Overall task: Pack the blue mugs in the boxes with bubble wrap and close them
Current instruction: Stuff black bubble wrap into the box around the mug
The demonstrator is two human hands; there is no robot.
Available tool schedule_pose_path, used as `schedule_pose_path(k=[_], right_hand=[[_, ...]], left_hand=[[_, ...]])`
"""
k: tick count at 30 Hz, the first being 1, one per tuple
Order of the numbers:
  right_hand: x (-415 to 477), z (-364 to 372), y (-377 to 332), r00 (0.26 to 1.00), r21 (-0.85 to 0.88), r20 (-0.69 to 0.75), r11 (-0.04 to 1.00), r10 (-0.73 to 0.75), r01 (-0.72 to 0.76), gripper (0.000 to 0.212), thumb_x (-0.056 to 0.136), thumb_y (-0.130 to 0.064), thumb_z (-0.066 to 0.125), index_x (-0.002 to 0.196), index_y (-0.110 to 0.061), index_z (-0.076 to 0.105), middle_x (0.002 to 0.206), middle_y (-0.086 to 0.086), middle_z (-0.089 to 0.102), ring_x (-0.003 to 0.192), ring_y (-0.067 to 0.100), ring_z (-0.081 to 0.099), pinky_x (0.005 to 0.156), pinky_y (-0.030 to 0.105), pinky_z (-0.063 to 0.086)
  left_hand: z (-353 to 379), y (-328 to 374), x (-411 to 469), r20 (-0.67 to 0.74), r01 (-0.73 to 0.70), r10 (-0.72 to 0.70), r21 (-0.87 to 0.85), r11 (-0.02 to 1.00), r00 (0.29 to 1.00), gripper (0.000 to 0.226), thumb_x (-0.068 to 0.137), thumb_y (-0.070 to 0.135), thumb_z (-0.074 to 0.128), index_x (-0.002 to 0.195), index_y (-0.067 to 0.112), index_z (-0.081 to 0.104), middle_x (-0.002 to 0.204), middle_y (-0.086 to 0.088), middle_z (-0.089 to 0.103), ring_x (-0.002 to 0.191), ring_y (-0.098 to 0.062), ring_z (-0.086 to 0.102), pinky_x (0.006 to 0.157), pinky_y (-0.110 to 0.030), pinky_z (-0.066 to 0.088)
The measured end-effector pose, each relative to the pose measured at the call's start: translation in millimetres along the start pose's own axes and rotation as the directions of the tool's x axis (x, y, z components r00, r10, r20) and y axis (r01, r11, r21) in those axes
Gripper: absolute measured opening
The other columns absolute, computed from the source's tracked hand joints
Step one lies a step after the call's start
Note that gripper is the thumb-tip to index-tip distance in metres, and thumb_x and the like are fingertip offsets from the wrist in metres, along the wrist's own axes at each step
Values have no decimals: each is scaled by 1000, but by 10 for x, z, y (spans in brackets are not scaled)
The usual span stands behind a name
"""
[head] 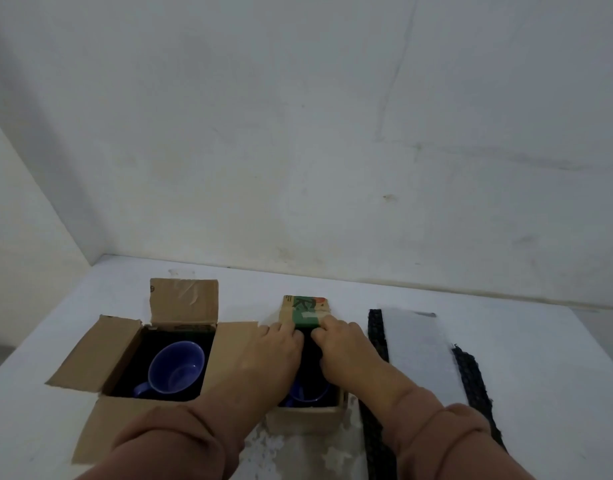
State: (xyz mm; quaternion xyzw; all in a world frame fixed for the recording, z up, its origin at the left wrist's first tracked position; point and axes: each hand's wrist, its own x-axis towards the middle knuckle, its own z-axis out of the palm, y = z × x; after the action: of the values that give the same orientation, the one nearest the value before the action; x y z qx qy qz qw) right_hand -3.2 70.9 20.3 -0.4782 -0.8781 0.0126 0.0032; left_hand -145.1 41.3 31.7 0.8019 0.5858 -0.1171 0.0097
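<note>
Two cardboard boxes stand on a white table. The left box (pixel 121 344) has its flaps spread open and a blue mug (pixel 175 367) stands upright inside, handle at the lower left. The right box (pixel 307 415) is smaller; a second blue mug (pixel 308 393) shows partly between my forearms. My left hand (pixel 275 353) and my right hand (pixel 343 344) both reach over this box and pinch the lower edge of its far flap (pixel 307 311), which bears a green print. A patch of bubble wrap (pixel 263 445) lies in front of the right box, between my sleeves.
A white sheet with black woven edging (pixel 419 344) lies to the right of the boxes. A pale wall rises just behind the table's far edge (pixel 332 278), and another wall closes in on the left.
</note>
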Motion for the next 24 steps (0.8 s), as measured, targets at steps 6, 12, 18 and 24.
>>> schedule_pose_path(k=[6, 12, 18, 24], right_hand=[[-37, 0, -6, 997, -85, 45, 994, -68, 72, 23, 54, -7, 71, 72, -16, 61, 69, 8, 63, 54, 26, 60, 68, 36, 53], [-9, 68, -98, 999, -139, 48, 990, -23, 29, 18, 49, -22, 79, 56, -22, 63, 59, -1, 61, 52, 17, 60, 69, 31, 54], [-59, -7, -229, 995, -143, 85, 989, 53, -41, 18, 82, -14, 56, 97, -7, 65, 106, 15, 59, 102, 33, 53, 89, 43, 36], [-6, 101, -172, 988, -181, 134, 982, 70, -46, 31, 37, -29, 84, 56, -22, 60, 59, -2, 61, 51, 17, 59, 57, 28, 48]], left_hand=[[-6, -25, -3, 34, -57, 54, 106, 993, 998, 42, 82, 20, 60, 122, 10, 50, 130, -12, 42, 121, -32, 36, 100, -41, 29], [-70, 57, 61, 113, -16, 1, 135, 991, 994, 42, 83, 22, 64, 123, 12, 56, 131, -11, 43, 125, -31, 33, 108, -46, 21], [-90, 60, 60, 123, -53, 43, 73, 996, 991, 35, 85, 22, 61, 119, 13, 57, 126, -9, 48, 123, -28, 39, 107, -44, 19], [-114, 6, 124, 116, -82, 73, 72, 994, 991, 29, 85, 17, 60, 113, 12, 61, 122, -10, 54, 119, -28, 47, 115, -45, 12]])
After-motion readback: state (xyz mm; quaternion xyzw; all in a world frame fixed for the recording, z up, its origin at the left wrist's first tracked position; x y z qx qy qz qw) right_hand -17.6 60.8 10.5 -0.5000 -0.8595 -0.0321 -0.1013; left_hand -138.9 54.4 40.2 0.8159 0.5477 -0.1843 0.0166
